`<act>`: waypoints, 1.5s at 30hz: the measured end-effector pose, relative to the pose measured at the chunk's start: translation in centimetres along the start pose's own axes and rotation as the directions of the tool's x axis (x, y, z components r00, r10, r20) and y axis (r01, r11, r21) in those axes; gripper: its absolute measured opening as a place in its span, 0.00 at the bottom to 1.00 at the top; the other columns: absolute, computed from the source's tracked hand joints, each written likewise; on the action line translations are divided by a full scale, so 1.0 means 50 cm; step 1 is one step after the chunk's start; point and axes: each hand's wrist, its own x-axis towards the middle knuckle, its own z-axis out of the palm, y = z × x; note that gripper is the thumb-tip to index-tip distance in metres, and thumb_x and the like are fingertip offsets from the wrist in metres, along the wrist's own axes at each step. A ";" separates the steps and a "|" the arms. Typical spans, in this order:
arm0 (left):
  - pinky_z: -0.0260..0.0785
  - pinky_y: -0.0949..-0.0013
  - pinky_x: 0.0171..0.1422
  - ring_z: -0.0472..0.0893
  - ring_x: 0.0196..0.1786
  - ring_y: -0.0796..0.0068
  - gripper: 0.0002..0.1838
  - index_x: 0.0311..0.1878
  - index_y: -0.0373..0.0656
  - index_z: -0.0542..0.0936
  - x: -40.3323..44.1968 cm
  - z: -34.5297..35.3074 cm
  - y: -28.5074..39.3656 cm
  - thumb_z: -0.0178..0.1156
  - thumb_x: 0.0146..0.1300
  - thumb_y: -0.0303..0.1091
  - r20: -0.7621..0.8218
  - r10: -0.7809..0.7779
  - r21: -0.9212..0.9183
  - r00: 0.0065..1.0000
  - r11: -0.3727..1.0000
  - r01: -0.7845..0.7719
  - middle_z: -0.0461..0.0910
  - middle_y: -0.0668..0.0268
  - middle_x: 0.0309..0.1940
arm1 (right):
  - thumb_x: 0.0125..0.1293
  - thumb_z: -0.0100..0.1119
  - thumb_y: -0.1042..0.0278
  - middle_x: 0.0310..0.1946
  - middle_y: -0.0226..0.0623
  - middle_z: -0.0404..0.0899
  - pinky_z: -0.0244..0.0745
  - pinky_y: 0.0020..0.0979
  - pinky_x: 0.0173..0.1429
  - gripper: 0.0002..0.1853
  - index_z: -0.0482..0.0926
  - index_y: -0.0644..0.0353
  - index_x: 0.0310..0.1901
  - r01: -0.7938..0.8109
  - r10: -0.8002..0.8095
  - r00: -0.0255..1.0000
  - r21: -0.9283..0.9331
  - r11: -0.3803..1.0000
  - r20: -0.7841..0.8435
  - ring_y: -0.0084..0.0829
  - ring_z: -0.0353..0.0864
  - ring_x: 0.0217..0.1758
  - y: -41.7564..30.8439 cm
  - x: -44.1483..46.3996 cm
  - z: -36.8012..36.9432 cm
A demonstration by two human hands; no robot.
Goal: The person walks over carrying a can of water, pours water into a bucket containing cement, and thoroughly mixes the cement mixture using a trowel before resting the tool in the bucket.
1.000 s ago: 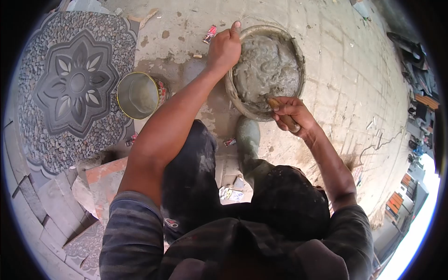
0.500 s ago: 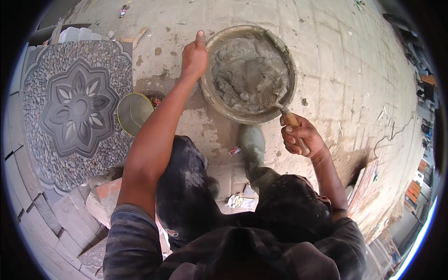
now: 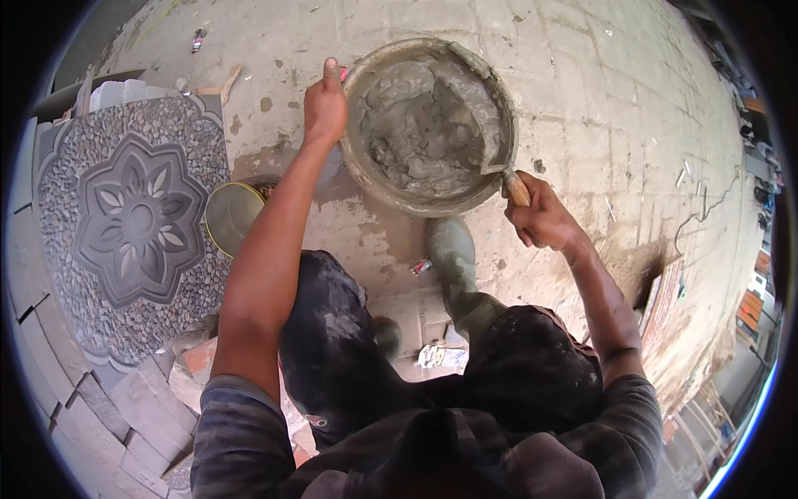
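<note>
- Gripping a wooden-handled tool [image 3: 519, 190], the right hand [image 3: 544, 218] is at the lower right of a round bucket [image 3: 416, 205], its fingers curled closed around the handle.
- The tool's neck meets the bucket's rim there (its far end is coated in grey, so the shape is hard to make out).
- The left hand [image 3: 325, 112] is at the bucket's left edge, thumb extended toward the top of the view. Its other fingers are mostly hidden, and I cannot tell whether they grip the rim.
- The bucket sits at upper centre, between the two hands, holding wet grey mix [image 3: 424, 125] with a lumpy, churned surface. Its base is out of sight.
- Just below the bucket is the toe of a muddy green boot [image 3: 453, 249]; a small red wrapper [image 3: 421, 267] lies beside it on the paved ground [image 3: 582, 158].
- To the left, partly behind the left forearm [image 3: 270, 249], is an open tin [image 3: 229, 220] with a yellow rim.
- Farther left lies a large pebbled slab [image 3: 140, 220] with a raised flower pattern, near grey blocks [image 3: 150, 407].
</note>
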 end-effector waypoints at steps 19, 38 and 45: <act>0.77 0.57 0.50 0.84 0.44 0.63 0.37 0.66 0.41 0.72 -0.141 -0.131 -0.017 0.42 0.76 0.66 0.664 -0.324 -0.063 0.673 0.873 0.483 0.82 0.59 0.45 | 0.64 0.64 0.80 0.37 0.40 0.83 0.76 0.32 0.54 0.07 0.77 0.65 0.42 0.891 -0.472 0.418 0.251 0.378 -0.776 0.31 0.82 0.41 -0.198 0.160 0.018; 0.76 0.65 0.31 0.82 0.24 0.70 0.29 0.48 0.36 0.77 -0.140 -0.067 -0.032 0.39 0.81 0.55 0.386 -0.193 -0.101 0.902 0.963 0.250 0.82 0.60 0.27 | 0.58 0.69 0.67 0.20 0.28 0.78 0.69 0.29 0.31 0.12 0.78 0.64 0.23 0.674 -0.669 0.735 0.011 0.738 -0.109 0.19 0.74 0.26 -0.175 0.280 0.236; 0.77 0.65 0.30 0.83 0.22 0.67 0.31 0.50 0.33 0.79 -0.134 -0.071 -0.027 0.38 0.81 0.54 0.387 -0.176 -0.096 0.905 0.969 0.229 0.84 0.57 0.28 | 0.62 0.73 0.70 0.23 0.33 0.81 0.73 0.27 0.32 0.13 0.78 0.62 0.26 0.735 -0.720 0.677 0.102 0.670 -0.154 0.21 0.79 0.27 -0.222 0.152 0.158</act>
